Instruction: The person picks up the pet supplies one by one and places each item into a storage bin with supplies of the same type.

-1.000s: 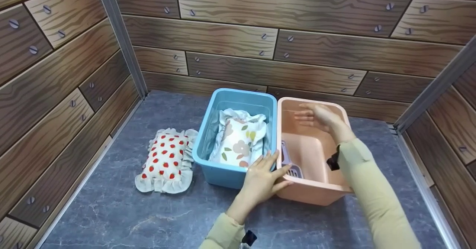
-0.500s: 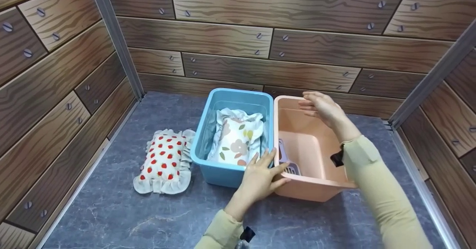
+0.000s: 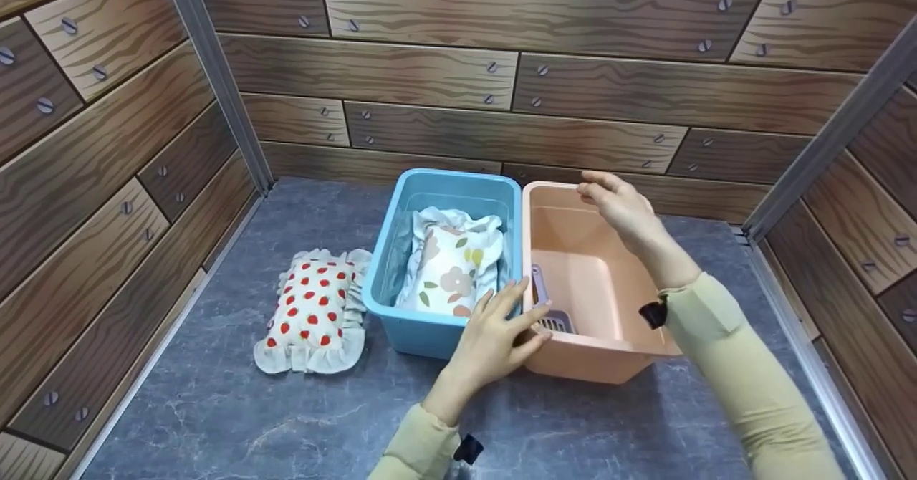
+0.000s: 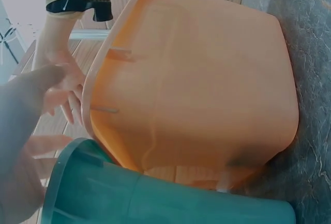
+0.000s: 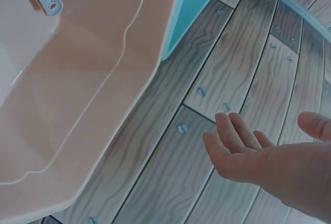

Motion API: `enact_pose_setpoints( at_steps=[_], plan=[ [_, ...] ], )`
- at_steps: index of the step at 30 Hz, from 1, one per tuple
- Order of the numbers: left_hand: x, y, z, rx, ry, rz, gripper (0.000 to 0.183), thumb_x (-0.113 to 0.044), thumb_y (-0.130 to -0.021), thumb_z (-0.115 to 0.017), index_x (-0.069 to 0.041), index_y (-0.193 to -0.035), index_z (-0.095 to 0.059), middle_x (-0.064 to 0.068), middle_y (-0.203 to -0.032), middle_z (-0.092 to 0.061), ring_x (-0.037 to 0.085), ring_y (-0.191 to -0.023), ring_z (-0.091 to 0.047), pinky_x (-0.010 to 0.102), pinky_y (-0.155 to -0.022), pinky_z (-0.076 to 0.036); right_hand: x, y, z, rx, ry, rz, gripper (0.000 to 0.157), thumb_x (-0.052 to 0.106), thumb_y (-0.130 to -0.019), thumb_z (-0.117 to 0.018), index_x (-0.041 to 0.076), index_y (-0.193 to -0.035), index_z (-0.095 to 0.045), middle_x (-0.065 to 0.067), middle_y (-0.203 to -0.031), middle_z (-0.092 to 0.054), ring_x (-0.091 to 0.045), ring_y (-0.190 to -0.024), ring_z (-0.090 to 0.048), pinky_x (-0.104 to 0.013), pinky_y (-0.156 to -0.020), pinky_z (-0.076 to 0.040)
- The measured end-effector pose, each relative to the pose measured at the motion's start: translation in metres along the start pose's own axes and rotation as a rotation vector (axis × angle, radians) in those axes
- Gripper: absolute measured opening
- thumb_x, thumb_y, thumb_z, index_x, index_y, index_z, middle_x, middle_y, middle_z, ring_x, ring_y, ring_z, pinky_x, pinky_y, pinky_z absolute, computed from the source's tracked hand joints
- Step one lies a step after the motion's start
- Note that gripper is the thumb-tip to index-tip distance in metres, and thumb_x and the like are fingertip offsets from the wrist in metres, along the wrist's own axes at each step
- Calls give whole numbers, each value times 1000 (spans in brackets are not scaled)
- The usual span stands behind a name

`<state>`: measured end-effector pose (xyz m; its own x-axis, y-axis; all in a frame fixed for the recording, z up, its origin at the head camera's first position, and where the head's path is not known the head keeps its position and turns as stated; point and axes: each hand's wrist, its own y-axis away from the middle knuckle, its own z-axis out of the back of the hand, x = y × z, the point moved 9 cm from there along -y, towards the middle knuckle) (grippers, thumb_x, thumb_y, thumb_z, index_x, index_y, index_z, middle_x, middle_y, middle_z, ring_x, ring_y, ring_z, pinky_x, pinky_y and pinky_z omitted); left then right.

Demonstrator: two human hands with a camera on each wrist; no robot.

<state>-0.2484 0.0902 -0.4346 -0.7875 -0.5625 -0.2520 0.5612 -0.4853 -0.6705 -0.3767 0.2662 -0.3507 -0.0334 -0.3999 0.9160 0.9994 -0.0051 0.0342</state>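
Note:
My left hand (image 3: 494,333) is at the front of two bins standing side by side, its spread fingers at their neighbouring rims. Whether the fingertips press on the rims is hard to tell. The blue bin (image 3: 423,333) contains a white pillow (image 3: 453,269) with a flower print and a ruffled edge. In the peach bin (image 3: 594,362) a purple slotted scoop (image 3: 539,286) leans along the left side. My right hand (image 3: 623,215) hovers around the peach bin's far rim, fingers loosely bent. Its palm (image 5: 248,164) holds nothing in the right wrist view.
A strawberry-print pillow (image 3: 311,308) with white ruffles lies on the grey marbled floor (image 3: 286,423), left of the blue bin. Wood-patterned walls (image 3: 430,72) enclose the back and sides. Metal posts (image 3: 215,79) stand at the corners.
My right hand has risen from inside the peach bin to its far rim, and its fingers bend more. The left hand stays by the rims. The head view has shifted slightly.

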Motion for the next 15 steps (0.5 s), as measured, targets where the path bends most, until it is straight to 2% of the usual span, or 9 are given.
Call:
enact_pose_setpoints(
  at_steps=[6,11,15],
  plan=[
    [2,-1,20,-112,53,-50,35,-29,-91,-70,-17,-124,-69,15,-137,-57,33,-125,-55,51,-103,-43,5,15,-8,3,-41,39,51,17,-103,-44,-6,-148,-33,-29,-144,-44,-39,-135,-42,-48,-113,-30],
    [10,1,38,-207,73,-55,32,-23,-87,-73,-15,-118,-72,14,-129,-63,31,-122,-58,51,-96,-49,5,25,-13,19,-59,58,51,15,-103,-43,-8,-148,-31,-32,-143,-42,-41,-136,-39,-49,-114,-28],
    [17,5,49,-252,79,-49,32,-22,-86,-75,-13,-116,-73,15,-128,-63,31,-122,-57,50,-95,-49,2,33,-17,32,-67,51,51,14,-103,-42,-8,-148,-29,-32,-145,-40,-41,-136,-38,-48,-114,-27]
  ],
)
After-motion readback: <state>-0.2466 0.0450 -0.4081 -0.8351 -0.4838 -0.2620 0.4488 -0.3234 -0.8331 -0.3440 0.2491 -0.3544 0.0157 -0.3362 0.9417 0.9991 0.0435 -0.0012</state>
